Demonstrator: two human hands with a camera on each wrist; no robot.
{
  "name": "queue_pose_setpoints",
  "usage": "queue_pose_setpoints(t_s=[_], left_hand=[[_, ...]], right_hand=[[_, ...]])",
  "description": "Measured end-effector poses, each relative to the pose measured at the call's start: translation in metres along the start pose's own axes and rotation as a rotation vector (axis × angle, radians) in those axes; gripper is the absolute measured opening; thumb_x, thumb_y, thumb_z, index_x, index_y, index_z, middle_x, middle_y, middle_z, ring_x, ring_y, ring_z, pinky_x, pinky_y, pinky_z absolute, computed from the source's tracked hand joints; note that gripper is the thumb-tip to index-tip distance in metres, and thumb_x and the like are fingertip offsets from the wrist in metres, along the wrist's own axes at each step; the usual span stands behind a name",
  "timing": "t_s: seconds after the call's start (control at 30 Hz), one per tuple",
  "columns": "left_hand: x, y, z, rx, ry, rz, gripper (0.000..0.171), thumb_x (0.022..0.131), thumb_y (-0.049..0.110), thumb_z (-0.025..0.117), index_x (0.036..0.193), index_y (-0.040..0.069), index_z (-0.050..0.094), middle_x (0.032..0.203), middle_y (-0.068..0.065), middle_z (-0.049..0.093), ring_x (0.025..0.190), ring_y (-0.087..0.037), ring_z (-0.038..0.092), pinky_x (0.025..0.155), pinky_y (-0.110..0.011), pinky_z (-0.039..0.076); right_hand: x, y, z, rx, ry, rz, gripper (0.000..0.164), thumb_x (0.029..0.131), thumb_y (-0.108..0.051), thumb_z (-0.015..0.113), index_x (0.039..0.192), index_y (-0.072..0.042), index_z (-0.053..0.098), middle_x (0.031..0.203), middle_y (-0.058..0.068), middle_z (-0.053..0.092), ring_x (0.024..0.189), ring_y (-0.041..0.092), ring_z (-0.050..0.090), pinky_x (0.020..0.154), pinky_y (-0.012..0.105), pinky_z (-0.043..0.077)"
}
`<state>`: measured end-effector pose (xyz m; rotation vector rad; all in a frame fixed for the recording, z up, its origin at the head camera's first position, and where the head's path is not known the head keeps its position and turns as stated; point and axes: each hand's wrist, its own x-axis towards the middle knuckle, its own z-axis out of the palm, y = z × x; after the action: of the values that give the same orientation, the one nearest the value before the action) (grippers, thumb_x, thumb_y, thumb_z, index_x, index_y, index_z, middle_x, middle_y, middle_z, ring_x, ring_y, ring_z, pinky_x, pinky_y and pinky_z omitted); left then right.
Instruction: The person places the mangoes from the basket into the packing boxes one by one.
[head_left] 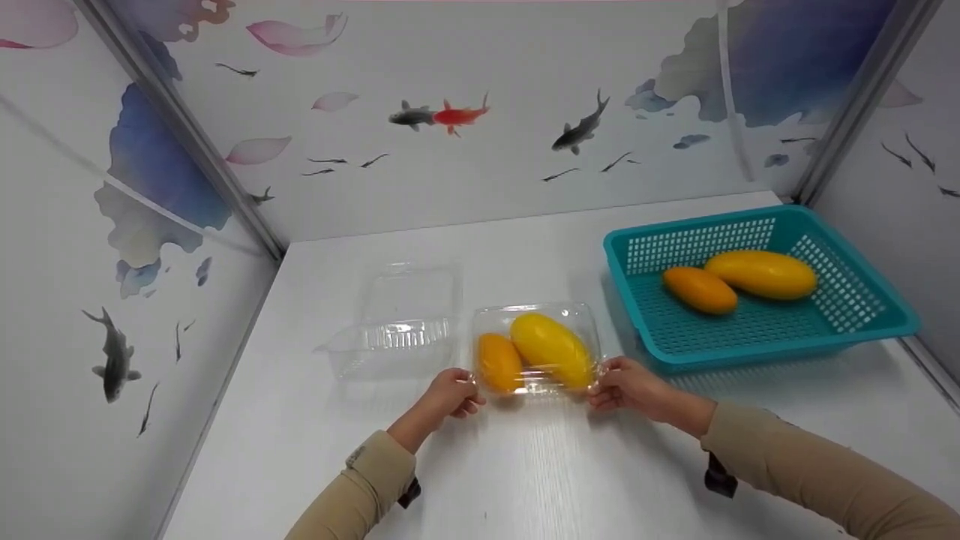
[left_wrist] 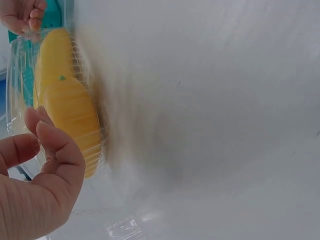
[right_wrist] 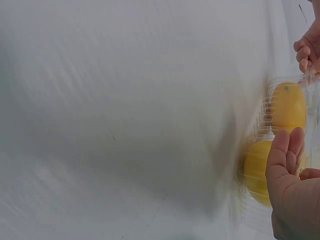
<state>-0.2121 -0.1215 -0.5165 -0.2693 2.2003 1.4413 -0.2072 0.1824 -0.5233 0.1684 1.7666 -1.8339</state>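
Observation:
A clear plastic clamshell box [head_left: 536,307] sits on the table with its lid over two fruits. Inside lie a small orange mango-like fruit [head_left: 499,364] and a larger yellow oblong fruit [head_left: 551,349], side by side. My left hand [head_left: 454,393] pinches the box's front left corner between thumb and fingers. At the front right corner, my right hand [head_left: 628,388] pinches the rim, its fingers fairly straight in the right wrist view. Ribbed box walls show in front of the fruits in the left wrist view, where a green spot [left_wrist: 62,77] marks the nearer fruit.
A second clear clamshell box [head_left: 397,352] stands with its lid raised, left of the first. On the right is a teal plastic basket [head_left: 652,337] holding an orange fruit [head_left: 700,290] and a yellow one [head_left: 761,274]. Printed panels [head_left: 465,172] wall in the table's back and sides.

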Motion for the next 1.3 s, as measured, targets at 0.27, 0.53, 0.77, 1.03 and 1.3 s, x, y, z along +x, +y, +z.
queue_pose_setpoints(t_s=[0.27,0.53,0.77,1.03,1.3], left_hand=[[0.0022,-0.0011,-0.0001,0.016,0.005,-0.002,0.032,0.088,0.011,0.051,0.117,-0.002,0.048,0.080,-0.006,0.065,0.060,-0.013,0.055,0.061,-0.022,0.049],[0.0024,-0.0028,0.0028,0.006,0.027,-0.006,0.032,0.086,0.009,0.051,0.117,-0.002,0.047,0.076,-0.005,0.063,0.057,-0.012,0.051,0.055,-0.019,0.045],[-0.0002,-0.0024,0.0035,0.014,0.038,0.003,0.035,0.086,0.009,0.051,0.118,-0.003,0.046,0.076,-0.005,0.063,0.056,-0.012,0.050,0.054,-0.019,0.045],[-0.0031,0.0008,0.0020,0.038,0.034,0.024,0.038,0.085,0.010,0.051,0.120,-0.004,0.045,0.077,-0.005,0.065,0.054,-0.011,0.054,0.055,-0.022,0.047],[-0.0042,-0.0059,-0.0006,0.041,0.068,0.063,0.050,0.086,0.016,0.055,0.131,0.002,0.038,0.087,-0.006,0.064,0.060,-0.014,0.057,0.062,-0.027,0.050]], right_hand=[[0.0004,0.0010,0.0001,-0.011,-0.003,0.001,0.025,0.091,-0.003,0.043,0.112,0.004,0.031,0.086,0.012,0.061,0.074,0.019,0.063,0.076,0.032,0.053],[-0.0011,0.0004,0.0004,-0.043,0.015,0.015,0.028,0.092,-0.004,0.045,0.114,0.004,0.031,0.087,0.012,0.060,0.075,0.019,0.063,0.078,0.031,0.052],[-0.0023,0.0014,0.0007,-0.046,0.010,0.003,0.029,0.093,-0.005,0.045,0.116,0.005,0.030,0.089,0.013,0.060,0.077,0.020,0.063,0.079,0.033,0.052],[-0.0012,-0.0012,0.0007,-0.066,0.031,0.005,0.034,0.092,-0.007,0.048,0.118,0.004,0.030,0.091,0.013,0.061,0.078,0.019,0.063,0.080,0.032,0.052],[-0.0031,-0.0009,0.0013,-0.210,0.101,-0.040,0.052,0.090,-0.010,0.051,0.131,0.002,0.023,0.104,0.021,0.058,0.078,0.019,0.062,0.080,0.033,0.052]])
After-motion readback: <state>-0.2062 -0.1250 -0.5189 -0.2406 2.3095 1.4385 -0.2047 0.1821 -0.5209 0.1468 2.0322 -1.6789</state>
